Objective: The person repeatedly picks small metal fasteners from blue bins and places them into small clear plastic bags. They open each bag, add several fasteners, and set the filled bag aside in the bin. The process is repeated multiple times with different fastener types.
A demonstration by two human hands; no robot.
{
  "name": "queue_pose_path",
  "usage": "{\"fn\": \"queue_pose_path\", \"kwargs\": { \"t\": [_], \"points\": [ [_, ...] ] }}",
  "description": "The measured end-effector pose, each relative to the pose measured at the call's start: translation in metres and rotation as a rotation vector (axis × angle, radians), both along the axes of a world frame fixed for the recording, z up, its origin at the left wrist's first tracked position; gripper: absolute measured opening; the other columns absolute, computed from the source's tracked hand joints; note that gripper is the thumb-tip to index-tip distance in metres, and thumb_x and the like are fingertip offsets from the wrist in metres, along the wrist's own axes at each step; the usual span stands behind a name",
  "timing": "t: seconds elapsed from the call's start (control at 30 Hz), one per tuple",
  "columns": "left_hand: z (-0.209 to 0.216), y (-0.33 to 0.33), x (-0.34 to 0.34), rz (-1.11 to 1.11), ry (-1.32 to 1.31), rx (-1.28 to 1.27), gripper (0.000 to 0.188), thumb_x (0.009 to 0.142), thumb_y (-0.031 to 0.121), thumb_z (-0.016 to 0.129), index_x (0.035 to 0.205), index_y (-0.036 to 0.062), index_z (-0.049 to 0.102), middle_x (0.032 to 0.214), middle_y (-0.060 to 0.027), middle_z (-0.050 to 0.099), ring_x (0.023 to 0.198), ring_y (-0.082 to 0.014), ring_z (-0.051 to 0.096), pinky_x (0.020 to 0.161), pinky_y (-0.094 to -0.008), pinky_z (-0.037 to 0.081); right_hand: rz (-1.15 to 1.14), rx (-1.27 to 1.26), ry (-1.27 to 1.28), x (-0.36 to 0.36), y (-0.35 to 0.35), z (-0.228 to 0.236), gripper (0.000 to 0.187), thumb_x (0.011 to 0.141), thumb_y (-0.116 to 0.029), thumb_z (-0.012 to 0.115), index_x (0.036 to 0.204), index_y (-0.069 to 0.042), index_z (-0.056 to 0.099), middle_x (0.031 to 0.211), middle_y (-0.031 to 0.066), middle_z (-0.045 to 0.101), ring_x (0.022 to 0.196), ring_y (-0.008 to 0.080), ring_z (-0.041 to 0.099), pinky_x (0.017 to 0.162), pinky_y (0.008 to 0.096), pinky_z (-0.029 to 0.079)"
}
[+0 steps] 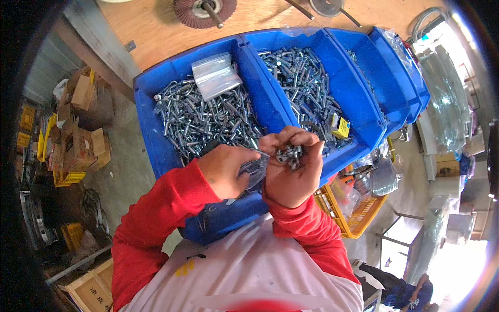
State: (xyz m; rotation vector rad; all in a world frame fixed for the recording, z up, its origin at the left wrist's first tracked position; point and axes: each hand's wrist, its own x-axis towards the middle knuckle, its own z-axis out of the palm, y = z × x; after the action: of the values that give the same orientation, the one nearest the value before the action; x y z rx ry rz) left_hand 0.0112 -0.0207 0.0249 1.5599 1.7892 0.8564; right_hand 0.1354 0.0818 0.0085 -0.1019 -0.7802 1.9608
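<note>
My left hand (224, 167) pinches a small clear plastic bag (254, 170) between thumb and fingers. Beside it, palm up, my right hand (294, 184) is cupped around several small metal fasteners (290, 155); their exact kind is too small to make out. The fingertips of both hands almost meet at the bag's edge. Both hands hover over the near part of two blue bins. The left blue bin (147, 125) holds a heap of metal bolts (208, 122) with a stack of clear plastic bags (215, 76) on top. More bolts (299, 78) fill the bin to its right.
A small yellow box (341, 128) lies in the second bin. Two further blue bins (382, 78) continue the row rightward. Behind stands a wooden board (150, 26) with a flap wheel (205, 11). A yellow crate (358, 221) sits low right; cardboard boxes (80, 145) are at left. Another person (410, 294) is lower right.
</note>
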Motion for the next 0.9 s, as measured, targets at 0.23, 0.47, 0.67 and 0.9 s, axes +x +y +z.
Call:
{"fn": "queue_pose_path", "kwargs": {
  "t": [0.23, 0.47, 0.67, 0.9],
  "points": [
    [0.006, 0.002, -0.004, -0.037, 0.007, -0.054, 0.032, 0.074, 0.003, 0.06, 0.105, -0.0038, 0.067, 0.098, -0.0277, 0.07, 0.096, -0.0464, 0.067, 0.087, -0.0516, 0.055, -0.115, 0.423, -0.059, -0.011, -0.011, -0.019, 0.047, 0.11, -0.042, 0.036, 0.097, -0.001, 0.057, 0.087, 0.0185, 0.061, 0.085, 0.038, 0.066, 0.092, 0.0513, 0.049],
    [-0.004, -0.004, -0.007, -0.03, -0.066, 0.061, 0.036, 0.072, -0.001, 0.056, 0.107, -0.0017, 0.067, 0.098, -0.0267, 0.07, 0.096, -0.0465, 0.067, 0.087, -0.0518, 0.055, -0.016, 0.71, -0.365, 0.007, 0.008, 0.017, 0.032, 0.102, -0.025, 0.048, 0.091, 0.001, 0.064, 0.099, 0.0213, 0.065, 0.095, 0.0343, 0.065, 0.093, 0.0477, 0.048],
    [-0.006, -0.008, -0.013, -0.032, 0.118, 0.266, 0.023, 0.077, 0.005, 0.063, 0.098, 0.0021, 0.073, 0.112, -0.0244, 0.07, 0.091, -0.0432, 0.07, 0.083, -0.0487, 0.058, -0.023, 1.769, -1.0, 0.038, 0.041, 0.03, 0.018, 0.077, -0.013, 0.066, 0.093, -0.013, 0.073, 0.118, 0.0114, 0.066, 0.113, 0.0325, 0.061, 0.103, 0.0504, 0.043],
    [0.016, -0.04, 0.008, 0.026, 0.345, 0.045, 0.016, 0.084, 0.024, 0.079, 0.087, 0.0086, 0.076, 0.106, -0.0186, 0.073, 0.085, -0.0364, 0.073, 0.071, -0.0405, 0.059, -0.09, 1.886, -1.039, 0.046, 0.055, 0.008, 0.011, 0.078, -0.022, 0.074, 0.084, -0.014, 0.071, 0.101, 0.0035, 0.071, 0.104, 0.0234, 0.065, 0.1, 0.0478, 0.044]
  ]
}}
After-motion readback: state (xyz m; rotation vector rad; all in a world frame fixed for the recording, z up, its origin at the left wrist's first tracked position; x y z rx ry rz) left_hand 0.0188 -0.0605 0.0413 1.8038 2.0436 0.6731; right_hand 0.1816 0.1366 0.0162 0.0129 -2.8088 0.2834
